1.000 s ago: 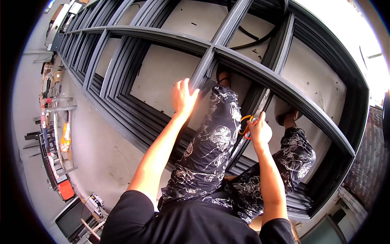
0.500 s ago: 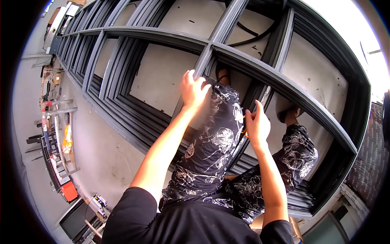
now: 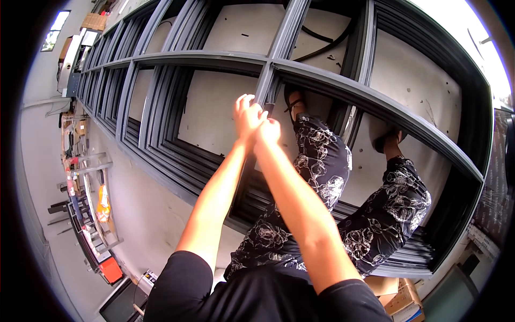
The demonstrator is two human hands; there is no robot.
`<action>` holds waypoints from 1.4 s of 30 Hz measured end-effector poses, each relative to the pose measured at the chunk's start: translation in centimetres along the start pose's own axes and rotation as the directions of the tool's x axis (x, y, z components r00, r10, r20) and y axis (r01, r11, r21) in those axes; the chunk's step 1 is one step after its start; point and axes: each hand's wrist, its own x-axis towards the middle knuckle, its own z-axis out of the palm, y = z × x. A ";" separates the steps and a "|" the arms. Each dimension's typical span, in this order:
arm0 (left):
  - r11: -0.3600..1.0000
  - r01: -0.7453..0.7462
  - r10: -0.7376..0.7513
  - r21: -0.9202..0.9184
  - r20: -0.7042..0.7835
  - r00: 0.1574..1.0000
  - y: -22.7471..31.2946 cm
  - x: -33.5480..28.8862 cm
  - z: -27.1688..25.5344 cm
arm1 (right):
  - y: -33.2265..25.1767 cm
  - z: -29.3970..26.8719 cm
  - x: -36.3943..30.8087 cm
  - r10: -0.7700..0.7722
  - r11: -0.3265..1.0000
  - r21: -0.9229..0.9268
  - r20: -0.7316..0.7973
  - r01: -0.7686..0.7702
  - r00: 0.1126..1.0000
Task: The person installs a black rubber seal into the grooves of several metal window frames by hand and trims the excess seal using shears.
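Observation:
Grey metal window or door frames lie stacked in front of me, with bars crossing over them. My left hand is at the near end of a crossbar, its fingers bent over the bar. Pressed up against it, my right hand is closed, and what its fingers hold is hidden. A small dark piece shows just beyond the fingers, beside the bar. My feet stand inside the frame openings, and my patterned trouser leg is right of the hands.
A black cable or hose curves across the floor at the far side. Along the left stands a rack with tools and an orange bag. Cardboard boxes sit at the lower right. More frames reach toward the upper left.
My right hand has moved left from beside my knee, where something orange showed at it, to meet my left hand at the crossbar. The left fingers have closed in. The view has shifted slightly.

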 end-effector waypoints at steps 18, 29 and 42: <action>0.997 0.076 -0.076 0.003 0.047 0.996 0.5 -0.6 0.6 | 4.2 -1.2 3.7 -0.187 0.982 0.004 0.075 0.188 0.979; 0.992 0.109 -0.116 0.071 0.107 0.988 0.6 -0.3 0.0 | 4.8 -1.5 2.9 -0.367 0.927 -0.021 0.158 0.375 0.917; 0.941 0.338 -0.329 -0.011 0.196 0.924 -0.4 0.2 0.4 | 1.3 -4.1 1.8 -0.361 0.586 -0.571 0.450 0.574 0.817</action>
